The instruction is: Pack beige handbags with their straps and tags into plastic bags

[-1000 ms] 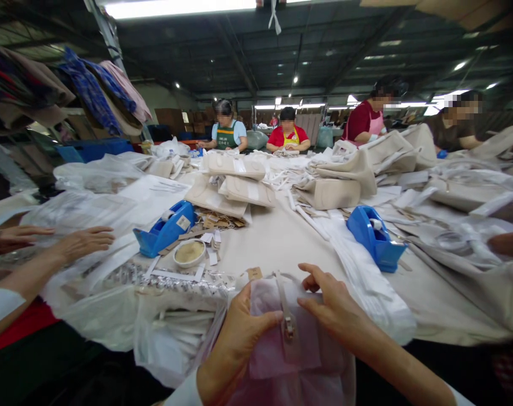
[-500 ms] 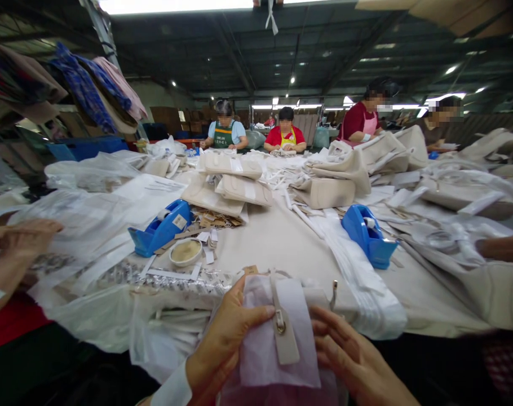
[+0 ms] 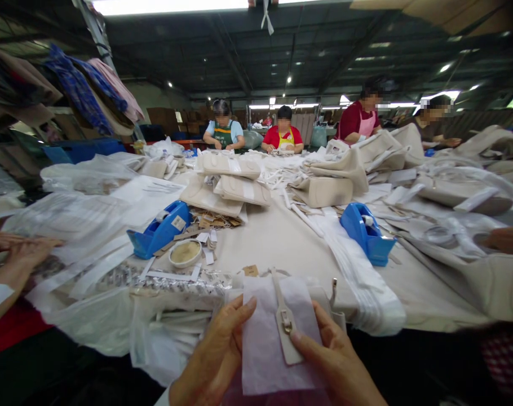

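My left hand (image 3: 212, 361) grips the left edge of a thin white tissue sheet (image 3: 267, 344), fingers curled behind it and thumb on top. My right hand (image 3: 335, 363) holds the sheet's right side, its thumb pressing the lower end of a beige strap tab with a metal buckle (image 3: 285, 324) that lies on the sheet. Both hands are at the near edge of a cloth-covered table (image 3: 277, 239).
Two blue tape dispensers (image 3: 161, 228) (image 3: 366, 231) stand on the table, with a small round dish (image 3: 184, 252) by the left one. Beige bags (image 3: 235, 189), plastic sleeves and paper strips lie around. Another person's hands (image 3: 15, 251) work at the left; several people sit at the far end.
Both my hands have drawn back toward me with the sheet and strap. My right hand slid from above the strap down to its lower end. The neighbour's hands at left pulled back.
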`<state>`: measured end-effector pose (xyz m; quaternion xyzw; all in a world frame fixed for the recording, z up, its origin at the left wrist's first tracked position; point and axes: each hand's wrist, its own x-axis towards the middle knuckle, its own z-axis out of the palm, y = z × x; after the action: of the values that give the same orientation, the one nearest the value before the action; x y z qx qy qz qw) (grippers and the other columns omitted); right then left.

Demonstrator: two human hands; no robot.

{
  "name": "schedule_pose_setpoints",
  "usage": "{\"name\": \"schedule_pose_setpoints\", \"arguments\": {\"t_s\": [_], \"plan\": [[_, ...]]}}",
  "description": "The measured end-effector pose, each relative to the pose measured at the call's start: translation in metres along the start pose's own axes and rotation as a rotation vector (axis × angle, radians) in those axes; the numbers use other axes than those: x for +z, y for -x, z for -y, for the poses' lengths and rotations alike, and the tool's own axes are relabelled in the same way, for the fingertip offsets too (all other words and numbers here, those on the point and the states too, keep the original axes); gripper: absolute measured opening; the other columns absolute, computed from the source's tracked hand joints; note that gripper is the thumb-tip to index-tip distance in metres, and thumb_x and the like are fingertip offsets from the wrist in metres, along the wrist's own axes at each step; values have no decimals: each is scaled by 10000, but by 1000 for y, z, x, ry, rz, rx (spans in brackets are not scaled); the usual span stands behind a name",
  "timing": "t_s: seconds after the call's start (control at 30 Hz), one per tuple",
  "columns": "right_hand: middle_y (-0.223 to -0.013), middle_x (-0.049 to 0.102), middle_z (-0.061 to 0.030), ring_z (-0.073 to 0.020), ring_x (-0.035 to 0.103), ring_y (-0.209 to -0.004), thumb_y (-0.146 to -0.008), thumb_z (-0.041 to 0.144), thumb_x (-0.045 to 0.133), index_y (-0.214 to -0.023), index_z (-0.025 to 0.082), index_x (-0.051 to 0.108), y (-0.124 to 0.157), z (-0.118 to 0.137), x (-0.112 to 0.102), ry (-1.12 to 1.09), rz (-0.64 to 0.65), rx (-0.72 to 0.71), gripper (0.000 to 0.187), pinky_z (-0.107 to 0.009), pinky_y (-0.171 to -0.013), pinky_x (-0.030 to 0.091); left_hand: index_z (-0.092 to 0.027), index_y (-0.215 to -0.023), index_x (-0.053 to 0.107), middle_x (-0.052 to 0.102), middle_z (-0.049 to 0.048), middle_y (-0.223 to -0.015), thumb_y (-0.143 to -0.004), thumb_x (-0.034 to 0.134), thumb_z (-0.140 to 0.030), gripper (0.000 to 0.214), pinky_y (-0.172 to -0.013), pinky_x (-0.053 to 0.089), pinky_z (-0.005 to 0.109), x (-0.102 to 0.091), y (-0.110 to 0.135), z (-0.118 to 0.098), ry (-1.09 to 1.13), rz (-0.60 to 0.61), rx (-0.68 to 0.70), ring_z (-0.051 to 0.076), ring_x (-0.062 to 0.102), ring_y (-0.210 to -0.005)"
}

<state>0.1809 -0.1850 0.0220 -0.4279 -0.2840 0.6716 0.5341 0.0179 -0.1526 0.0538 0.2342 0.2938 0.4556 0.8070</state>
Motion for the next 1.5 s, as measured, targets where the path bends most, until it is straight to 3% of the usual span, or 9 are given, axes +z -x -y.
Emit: {"name": "schedule_pose_setpoints", "arguments": {"t_s": [0.17,0.3,0.43,0.53,0.83,1.1,1.2,1.33,1.5], "plan": [[-1154,699,-90,-320,679,-970,-697,433,786,-1242,239,599,0,-3,-2,92,-44,-34,609,-419,-798,570,-83,-1109,696,759,152,-916,-734,768,-209,401,-800,567,371,-1,-2,17,-51,-89,-73,282,725,-822],[-1318,626,-55,-326,567,-1217,-737,448,748,-1262,254,626,-1,-5,-8,403,-208,-226,573,-422,-1001,500,-107,-1105,702,761,132,-900,-633,829,-181,495,-723,575,344,6,-12,24,-82,-91,8,258,721,-735],[-1391,569,-53,-326,454,-1338,-747,437,750,-1299,250,613,2,-13,-22,596,-197,-323,599,-415,-1106,411,-118,-1052,718,761,109,-886,-624,825,-160,443,-756,570,332,15,-13,24,-118,-106,73,231,714,-729],[-1443,512,-71,-315,427,-1359,-762,432,753,-1343,249,568,6,-18,-28,495,-171,-389,637,-388,-1098,418,-126,-1067,718,759,95,-869,-638,803,-141,438,-774,563,320,15,-11,22,-142,-96,68,215,708,-734],[-1158,685,-70,-282,641,-1082,-782,442,740,-1280,266,589,3,-15,-4,168,-44,-219,549,-384,-923,543,-123,-961,722,746,75,-823,-584,820,-148,390,-710,537,268,-6,-16,23,-273,-129,68,179,666,-702],[-1190,581,-45,-188,605,-1035,-941,234,491,-1400,343,470,-10,15,-34,817,-46,-617,472,-309,-911,525,-121,-1050,702,748,105,-915,-601,815,-144,464,-725,526,274,-9,-14,9,-272,-84,11,193,674,-744],[-1356,460,-44,-193,520,-1141,-850,28,408,-1355,359,504,-28,43,-36,1114,136,-828,612,-361,-980,475,-131,-1095,694,747,101,-915,-597,816,-126,513,-742,525,284,-12,-15,4,-250,-61,-18,204,681,-773],[-1449,386,-15,-216,407,-1255,-598,-113,346,-1218,339,613,-52,73,-27,1338,469,-869,813,-399,-986,439,-124,-1103,697,744,105,-927,-594,812,-114,522,-760,521,291,-14,-15,-1,-217,3,-33,210,684,-781],[-1321,538,-19,-208,489,-1137,-633,-95,450,-803,228,689,-76,93,-4,1275,698,-710,437,-370,-946,445,-134,-1141,682,740,86,-923,-607,768,-95,542,-720,507,260,-17,-13,-7,-230,7,-40,193,670,-776]]}}
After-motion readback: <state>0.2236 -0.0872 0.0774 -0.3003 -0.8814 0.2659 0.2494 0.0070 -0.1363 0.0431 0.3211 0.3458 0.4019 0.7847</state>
